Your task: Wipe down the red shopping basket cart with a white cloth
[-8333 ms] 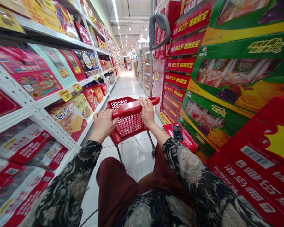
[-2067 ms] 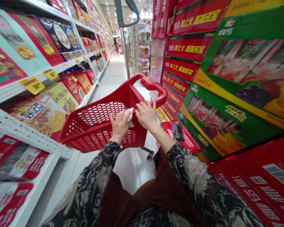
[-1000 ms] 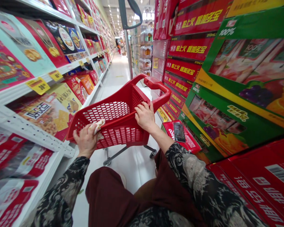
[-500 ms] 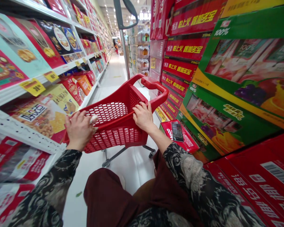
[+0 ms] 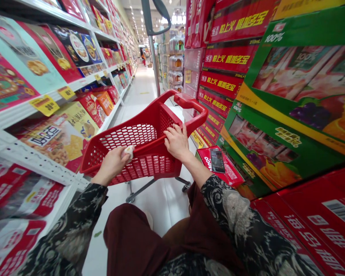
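Note:
A red plastic shopping cart with a perforated basket stands in front of my knees, its handle toward the right. My left hand is closed around a crumpled white tissue and presses it against the basket's near rim. Further right along the same rim, my right hand grips the edge, fingers curled over to the inside and thumb hidden. No goods show in the visible part of the basket.
Shelves with boxed snacks line the left side. On the right rise stacks of red drink cartons and green juice boxes. A phone lies on a red box. A grey pole stands behind the cart.
My left hand has slid right along the near rim with the tissue, away from the basket's left corner. My right hand keeps its place on the rim. The view has shifted slightly.

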The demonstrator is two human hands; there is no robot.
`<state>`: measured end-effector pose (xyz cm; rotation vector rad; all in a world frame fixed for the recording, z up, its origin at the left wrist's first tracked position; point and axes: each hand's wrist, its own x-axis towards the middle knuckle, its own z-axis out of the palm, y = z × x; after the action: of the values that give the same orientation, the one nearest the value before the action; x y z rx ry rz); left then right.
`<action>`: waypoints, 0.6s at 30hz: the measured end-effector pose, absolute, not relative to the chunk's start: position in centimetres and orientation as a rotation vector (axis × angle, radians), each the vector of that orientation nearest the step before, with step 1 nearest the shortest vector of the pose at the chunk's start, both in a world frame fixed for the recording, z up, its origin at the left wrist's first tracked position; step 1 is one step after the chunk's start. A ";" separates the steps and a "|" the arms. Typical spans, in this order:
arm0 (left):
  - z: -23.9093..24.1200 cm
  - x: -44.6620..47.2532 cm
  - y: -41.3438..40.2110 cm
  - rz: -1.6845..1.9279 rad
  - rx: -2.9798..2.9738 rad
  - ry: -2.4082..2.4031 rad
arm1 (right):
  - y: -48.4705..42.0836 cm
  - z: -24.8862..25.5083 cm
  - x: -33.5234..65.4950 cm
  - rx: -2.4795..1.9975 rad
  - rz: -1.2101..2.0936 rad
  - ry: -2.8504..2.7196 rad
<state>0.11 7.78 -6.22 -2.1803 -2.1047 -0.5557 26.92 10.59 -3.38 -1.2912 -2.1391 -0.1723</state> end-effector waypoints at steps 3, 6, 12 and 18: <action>-7.1 0.3 7.2 -0.567 -2.071 -2.058 | 10.6 -3.5 26.9 -1.285 -0.183 -2.123; -8.4 1.7 7.0 -0.650 -2.024 -2.011 | 10.7 -3.6 26.7 -1.280 -0.207 -2.094; -8.9 7.8 8.3 -0.921 -2.168 -1.723 | 10.9 -3.8 26.5 -1.299 -0.218 -2.052; -8.8 10.3 8.5 -0.865 -2.150 -1.667 | 11.1 -4.1 27.1 -1.282 -0.244 -2.099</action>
<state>10.29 8.45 -8.78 -2.1495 -1.6673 -0.8649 27.12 11.08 -4.07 -1.2824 -2.0991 -0.2442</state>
